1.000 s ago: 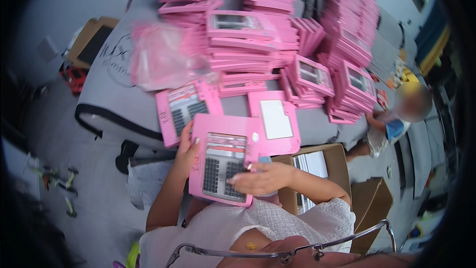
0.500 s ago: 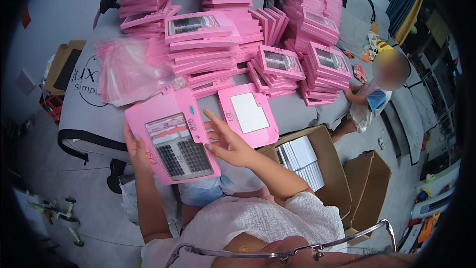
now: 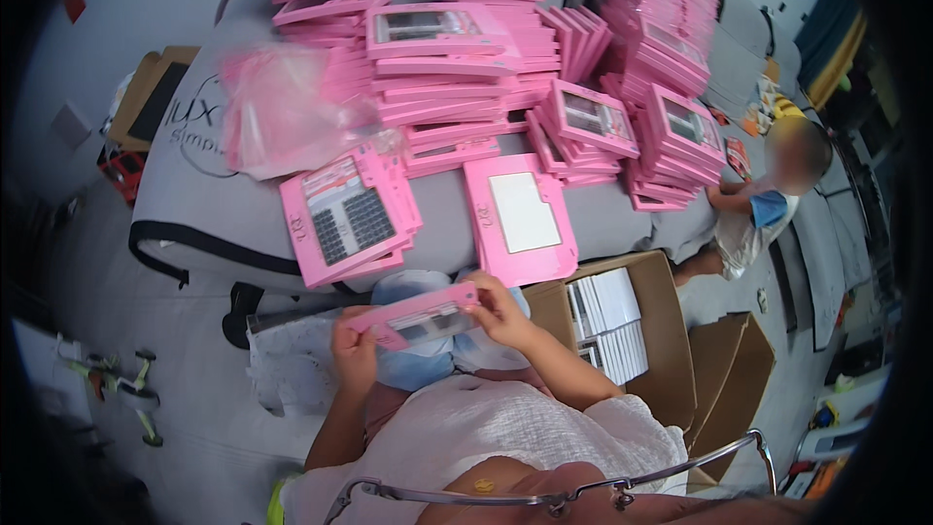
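Over my lap, a pink eyelash box (image 3: 413, 316) with a clear window is tilted steeply, so its face looks foreshortened. My left hand (image 3: 355, 355) grips its left end, thumb on the near side. At the other end my right hand (image 3: 501, 311) holds it with bent fingers. Beyond it on the grey sofa lies a small stack topped by a pink eyelash box (image 3: 345, 214), its window showing rows of black lashes. To the right of that stack rests a pink box part (image 3: 525, 219) with a white panel.
Tall stacks of pink boxes (image 3: 442, 92) line the sofa, with clear plastic bags (image 3: 292, 117) at left. An open carton (image 3: 671, 369) holding white-edged packs (image 3: 607, 326) stands at my right. A child (image 3: 768, 204) is beside the sofa at right.
My hands have come down toward my lap. The box between them now appears tilted nearly edge-on. The small stack behind has come into sight, and the whole view has shifted.
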Demonstrator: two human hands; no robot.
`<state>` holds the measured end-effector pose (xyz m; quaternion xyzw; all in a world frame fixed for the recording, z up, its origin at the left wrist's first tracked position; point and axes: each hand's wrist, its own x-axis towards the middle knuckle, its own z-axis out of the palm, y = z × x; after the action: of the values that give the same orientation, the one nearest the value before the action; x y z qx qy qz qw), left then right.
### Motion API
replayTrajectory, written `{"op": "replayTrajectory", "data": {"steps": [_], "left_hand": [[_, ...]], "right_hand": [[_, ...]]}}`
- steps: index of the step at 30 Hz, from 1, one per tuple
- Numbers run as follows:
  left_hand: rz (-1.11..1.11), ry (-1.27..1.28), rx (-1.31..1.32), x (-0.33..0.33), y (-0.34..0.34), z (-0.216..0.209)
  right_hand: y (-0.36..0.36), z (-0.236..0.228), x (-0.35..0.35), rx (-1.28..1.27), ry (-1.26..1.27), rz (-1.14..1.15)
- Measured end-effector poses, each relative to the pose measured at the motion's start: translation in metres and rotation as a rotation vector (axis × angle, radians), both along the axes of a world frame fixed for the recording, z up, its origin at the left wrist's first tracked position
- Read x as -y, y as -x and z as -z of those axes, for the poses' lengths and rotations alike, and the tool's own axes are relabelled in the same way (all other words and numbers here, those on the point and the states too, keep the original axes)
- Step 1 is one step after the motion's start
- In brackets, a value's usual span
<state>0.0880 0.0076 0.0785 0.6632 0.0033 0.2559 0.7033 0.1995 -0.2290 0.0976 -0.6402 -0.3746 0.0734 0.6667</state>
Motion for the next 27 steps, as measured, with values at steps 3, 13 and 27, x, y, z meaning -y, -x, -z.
{"op": "replayTrajectory", "data": {"steps": [3,13,27], "left_hand": [[0.033,0.125,-0.143,0.018,0.000,-0.019],[-0.103,-0.031,-0.090,0.033,-0.011,-0.039],[-0.052,-0.782,-0.119,0.024,0.005,-0.072]], "right_hand": [[0.006,0.000,-0.001,-0.083,-0.161,0.078],[0.008,-0.016,-0.002,-0.165,-0.160,0.391],[0.033,-0.088,-0.031,0.682,0.696,0.328]]}}
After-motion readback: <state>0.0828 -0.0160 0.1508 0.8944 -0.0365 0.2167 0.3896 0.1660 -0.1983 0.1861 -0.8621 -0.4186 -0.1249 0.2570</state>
